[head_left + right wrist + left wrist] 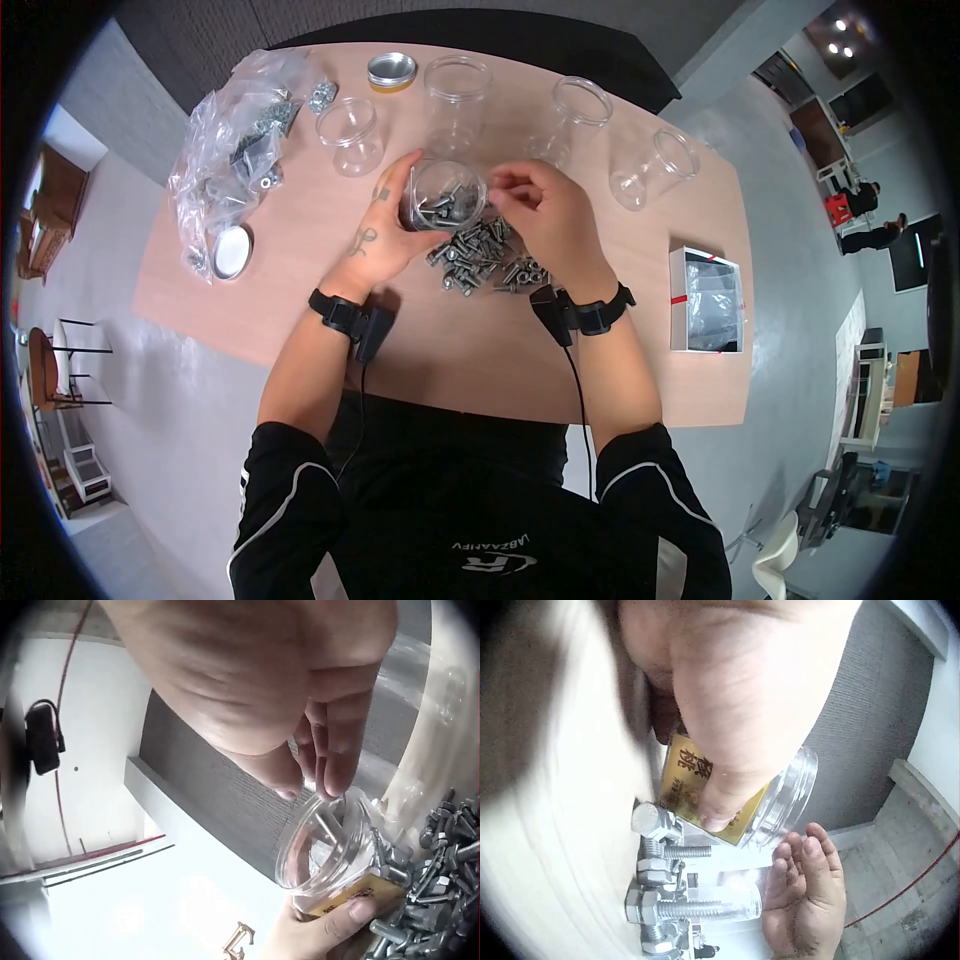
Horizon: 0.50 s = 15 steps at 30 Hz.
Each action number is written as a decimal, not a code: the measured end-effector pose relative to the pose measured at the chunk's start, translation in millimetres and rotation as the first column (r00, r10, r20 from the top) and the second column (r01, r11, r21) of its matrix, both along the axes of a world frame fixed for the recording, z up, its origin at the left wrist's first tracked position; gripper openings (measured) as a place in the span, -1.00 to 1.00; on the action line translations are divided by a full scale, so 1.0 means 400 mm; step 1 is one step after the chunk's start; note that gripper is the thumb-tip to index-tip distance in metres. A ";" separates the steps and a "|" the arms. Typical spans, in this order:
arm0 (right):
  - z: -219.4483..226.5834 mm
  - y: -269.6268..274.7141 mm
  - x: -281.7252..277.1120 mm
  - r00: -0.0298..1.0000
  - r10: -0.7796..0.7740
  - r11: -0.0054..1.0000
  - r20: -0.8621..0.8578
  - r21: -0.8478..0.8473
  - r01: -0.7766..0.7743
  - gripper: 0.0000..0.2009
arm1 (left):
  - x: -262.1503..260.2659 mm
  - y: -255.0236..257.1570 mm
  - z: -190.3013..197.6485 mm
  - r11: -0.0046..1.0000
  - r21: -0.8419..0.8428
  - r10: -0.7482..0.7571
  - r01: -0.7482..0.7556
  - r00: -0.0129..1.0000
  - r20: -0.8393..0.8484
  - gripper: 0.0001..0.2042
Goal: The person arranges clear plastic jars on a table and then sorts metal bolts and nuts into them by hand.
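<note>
My left hand (378,232) grips a clear plastic jar (447,196), tilted, its mouth toward my right hand. In the left wrist view, the thumb lies across the jar's yellow label (686,774). Several bolts (384,859) are inside the jar, and one bolt (328,831) shows just within its mouth. My right hand (545,212) is at the jar's rim, fingers loosely bent, with nothing visible between them in the right wrist view. Below the jar and the right hand, a pile of metal bolts (478,255) with nuts lies on the table.
Several clear jars (457,100) stand along the far side. A metal lid (391,68) lies at the back, a white lid (232,252) at left. Plastic bags (222,140) of hardware cover the left side. A white box (707,300) sits at the right edge.
</note>
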State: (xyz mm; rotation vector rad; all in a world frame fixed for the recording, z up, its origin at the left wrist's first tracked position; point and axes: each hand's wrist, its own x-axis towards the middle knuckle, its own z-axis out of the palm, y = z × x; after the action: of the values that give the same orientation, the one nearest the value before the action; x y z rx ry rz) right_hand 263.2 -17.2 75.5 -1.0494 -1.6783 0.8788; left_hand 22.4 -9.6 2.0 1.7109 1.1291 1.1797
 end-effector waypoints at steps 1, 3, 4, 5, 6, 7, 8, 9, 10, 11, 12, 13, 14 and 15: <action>0.006 0.000 0.003 1.000 0.001 1.000 0.001 -0.001 -0.001 -0.77 | -0.001 0.002 -0.002 1.000 0.002 0.000 0.000 1.000 -0.003 0.08; 0.022 0.001 0.021 0.987 -0.104 0.995 0.123 0.010 0.104 -0.79 | -0.002 0.003 -0.005 1.000 0.005 -0.001 0.001 1.000 -0.006 0.08; 0.022 0.003 0.033 0.987 -0.105 0.994 0.123 0.010 0.104 -0.79 | -0.002 0.004 -0.006 1.000 0.004 -0.002 0.002 1.000 -0.007 0.08; 0.020 0.005 0.045 0.966 -0.084 0.996 0.244 -0.014 0.090 -0.79 | -0.002 0.005 -0.007 1.000 0.004 -0.003 0.003 1.000 -0.008 0.08; 0.015 0.008 0.055 0.931 -0.060 0.996 0.360 -0.040 0.080 -0.80 | -0.002 0.006 -0.010 1.000 0.005 -0.005 0.005 1.000 -0.008 0.08; 0.002 0.015 0.061 0.931 -0.061 0.996 0.360 -0.041 0.081 -0.80 | -0.002 0.005 -0.010 1.000 -0.001 -0.011 0.011 1.000 0.009 0.09; -0.020 0.024 0.068 0.876 -0.018 0.999 0.482 -0.033 0.039 -0.79 | -0.001 0.005 -0.010 1.000 -0.008 -0.017 0.017 1.000 0.026 0.09; -0.038 0.030 0.072 0.802 0.023 0.999 0.596 -0.032 -0.005 -0.77 | -0.001 0.004 -0.010 1.000 -0.008 -0.018 0.018 1.000 0.026 0.09; -0.047 0.029 0.067 0.802 0.023 0.999 0.596 -0.032 -0.004 -0.77 | 0.000 0.001 -0.001 1.000 -0.007 -0.013 0.013 1.000 0.013 0.09; -0.058 0.027 0.056 0.805 0.011 1.000 0.593 -0.015 -0.003 -0.77 | 0.001 -0.001 0.004 1.000 -0.007 -0.007 0.007 1.000 0.001 0.09; -0.067 0.026 0.048 0.808 0.000 1.000 0.589 0.003 -0.002 -0.77 | 0.001 -0.001 0.003 1.000 -0.007 -0.007 0.007 1.000 0.001 0.09; -0.070 0.026 0.041 0.808 0.001 1.000 0.589 0.003 -0.003 -0.77 | 0.001 0.000 0.003 1.000 -0.008 -0.007 0.007 1.000 0.008 0.09; -0.072 0.026 0.035 0.784 0.028 0.999 0.621 -0.004 -0.032 -0.77 | 0.000 0.000 0.002 1.000 -0.009 -0.007 0.007 1.000 0.014 0.09; -0.074 0.026 0.032 0.756 0.054 0.998 0.652 -0.012 -0.060 -0.77 | -0.001 0.001 0.001 1.000 -0.009 -0.006 0.006 1.000 0.014 0.09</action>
State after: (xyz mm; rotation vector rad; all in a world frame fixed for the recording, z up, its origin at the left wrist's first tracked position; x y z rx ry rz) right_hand 276.1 -6.9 45.7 -1.4106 -2.2992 0.5562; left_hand 22.1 -9.2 2.2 1.6956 1.1183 1.1791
